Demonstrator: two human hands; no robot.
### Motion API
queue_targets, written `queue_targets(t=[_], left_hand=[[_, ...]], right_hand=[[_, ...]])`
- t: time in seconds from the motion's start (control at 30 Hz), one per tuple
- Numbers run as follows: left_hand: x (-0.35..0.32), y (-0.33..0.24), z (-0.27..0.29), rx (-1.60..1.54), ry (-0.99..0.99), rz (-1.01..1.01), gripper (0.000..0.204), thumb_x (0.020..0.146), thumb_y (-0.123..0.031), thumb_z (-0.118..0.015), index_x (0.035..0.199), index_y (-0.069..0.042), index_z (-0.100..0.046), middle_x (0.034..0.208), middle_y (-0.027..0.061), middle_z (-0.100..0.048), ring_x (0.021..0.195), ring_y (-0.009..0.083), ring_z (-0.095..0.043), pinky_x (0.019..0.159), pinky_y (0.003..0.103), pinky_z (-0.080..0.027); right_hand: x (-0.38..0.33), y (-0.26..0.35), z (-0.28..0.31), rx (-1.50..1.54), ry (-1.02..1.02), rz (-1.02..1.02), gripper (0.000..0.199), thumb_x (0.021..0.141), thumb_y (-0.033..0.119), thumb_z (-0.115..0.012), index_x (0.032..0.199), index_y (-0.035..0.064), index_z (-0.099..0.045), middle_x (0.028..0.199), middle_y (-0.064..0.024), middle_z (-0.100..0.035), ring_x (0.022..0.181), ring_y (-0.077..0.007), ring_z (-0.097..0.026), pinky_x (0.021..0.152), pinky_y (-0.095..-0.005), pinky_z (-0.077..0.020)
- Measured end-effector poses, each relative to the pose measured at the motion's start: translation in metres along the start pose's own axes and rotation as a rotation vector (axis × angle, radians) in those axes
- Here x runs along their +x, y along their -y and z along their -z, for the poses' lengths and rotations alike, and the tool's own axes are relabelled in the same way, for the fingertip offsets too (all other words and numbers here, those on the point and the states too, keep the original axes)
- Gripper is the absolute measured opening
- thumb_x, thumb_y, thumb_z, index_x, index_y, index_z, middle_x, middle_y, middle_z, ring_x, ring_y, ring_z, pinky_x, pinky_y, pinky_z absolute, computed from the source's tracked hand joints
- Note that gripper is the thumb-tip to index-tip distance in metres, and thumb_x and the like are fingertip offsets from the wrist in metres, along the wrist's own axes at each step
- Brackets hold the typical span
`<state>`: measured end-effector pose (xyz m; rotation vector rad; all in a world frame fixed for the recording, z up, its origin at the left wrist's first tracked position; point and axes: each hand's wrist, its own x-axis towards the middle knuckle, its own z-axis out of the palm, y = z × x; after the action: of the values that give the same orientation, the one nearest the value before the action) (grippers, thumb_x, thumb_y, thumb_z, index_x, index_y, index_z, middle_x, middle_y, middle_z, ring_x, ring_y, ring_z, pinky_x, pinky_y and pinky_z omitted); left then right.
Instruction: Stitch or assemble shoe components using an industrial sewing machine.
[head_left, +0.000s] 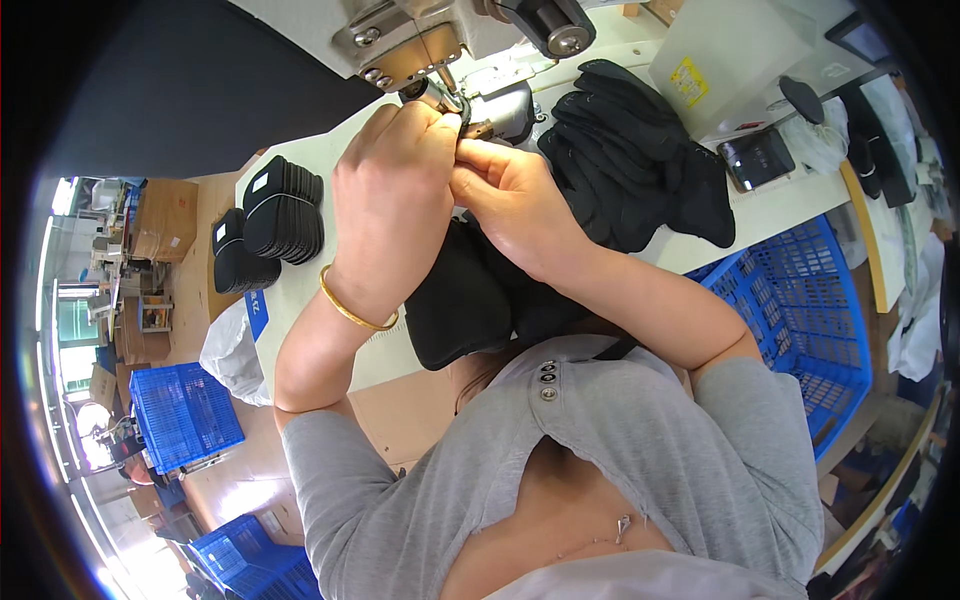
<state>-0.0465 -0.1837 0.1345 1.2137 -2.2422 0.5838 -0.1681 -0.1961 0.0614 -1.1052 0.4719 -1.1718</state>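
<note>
Both my hands meet under the head of a sewing machine (415, 58), close by its needle area. My left hand (392, 180), with a gold bangle at the wrist, is closed, its fingertips at a small dark edge of a black fabric piece (465, 112). Thumb and forefinger of my right hand (520, 205) pinch the same piece from the other side. Most of that piece is hidden by my fingers. Below the hands, at the table's near edge, lie black padded fabric pieces (460, 300); whether they join the held one I cannot tell.
Bundled stacks of black pieces (285, 212) stand at the left on the white table (385, 355). A loose black heap (630, 160) lies right of the machine, with a phone (757, 160) beyond. Blue crates (800, 320) stand at the right and on the left floor.
</note>
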Motion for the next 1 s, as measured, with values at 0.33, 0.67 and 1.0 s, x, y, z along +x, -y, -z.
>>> queue_targets(t=[0.33, 0.67, 1.0], left_hand=[[0.001, -0.002, 0.013, -0.197, 0.053, 0.082, 0.019, 0.081, 0.005, -0.066, 0.1, 0.001, -0.068, 0.092, 0.013, -0.066, 0.081, 0.0309, -0.064, 0.073, 0.036, -0.053], [-0.01, -0.005, 0.014, -0.263, -0.03, 0.046, 0.016, 0.078, 0.003, -0.067, 0.093, 0.001, -0.066, 0.092, 0.0102, -0.065, 0.083, 0.0293, -0.062, 0.071, 0.038, -0.052], [-0.017, -0.024, 0.011, -0.233, -0.026, 0.133, 0.022, 0.079, 0.005, -0.071, 0.101, 0.002, -0.071, 0.099, 0.0125, -0.07, 0.086, 0.0281, -0.067, 0.079, 0.033, -0.053]], right_hand=[[-0.001, 0.001, -0.006, 0.025, -0.042, -0.042, 0.012, 0.09, 0.002, -0.055, 0.079, -0.0016, -0.057, 0.069, 0.0048, -0.054, 0.067, -0.0009, -0.043, 0.054, -0.0227, -0.0367], [-0.009, 0.011, 0.001, 0.001, -0.057, -0.056, 0.015, 0.092, 0.003, -0.057, 0.077, -0.0007, -0.057, 0.068, 0.0059, -0.051, 0.065, -0.0004, -0.041, 0.053, -0.0222, -0.0338], [-0.009, 0.021, 0.02, -0.113, -0.024, -0.022, 0.017, 0.095, 0.01, -0.059, 0.085, -0.0013, -0.066, 0.066, 0.0086, -0.051, 0.061, 0.0007, -0.04, 0.051, -0.0209, -0.0309]])
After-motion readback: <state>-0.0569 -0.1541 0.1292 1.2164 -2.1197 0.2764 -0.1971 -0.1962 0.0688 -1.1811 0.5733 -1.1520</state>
